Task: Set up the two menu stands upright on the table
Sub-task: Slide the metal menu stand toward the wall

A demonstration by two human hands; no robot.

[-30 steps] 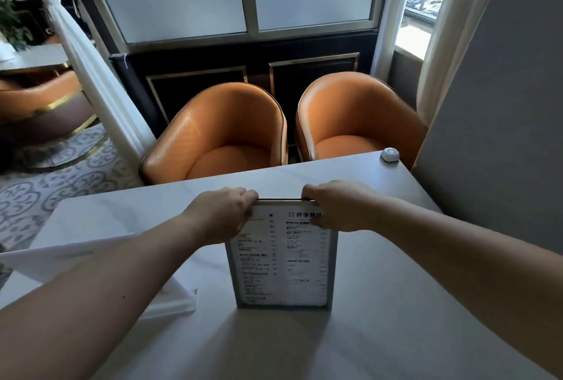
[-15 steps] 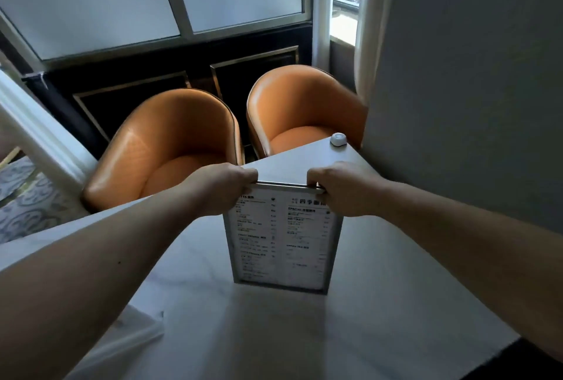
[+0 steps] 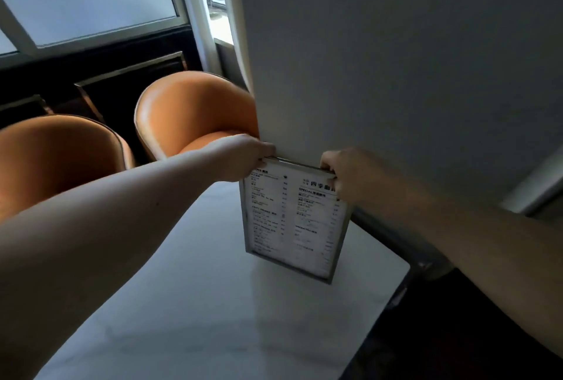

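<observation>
I see my left hand (image 3: 243, 160) and right hand (image 3: 344, 169) each grasping a top corner of the metal-framed printed menu stand (image 3: 294, 219). It stands nearly upright on the pale marble table (image 3: 198, 303), near its right edge, close against the grey wall (image 3: 396, 60), with two orange leather chairs (image 3: 189, 111) beyond on the left.

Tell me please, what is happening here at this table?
A person is holding one framed menu stand by its top edge, the left hand at one corner and the right hand at the other. The stand is upright on the white table, near the wall-side edge, its printed face toward the camera. Two orange chairs stand behind. No second stand is in view.
</observation>
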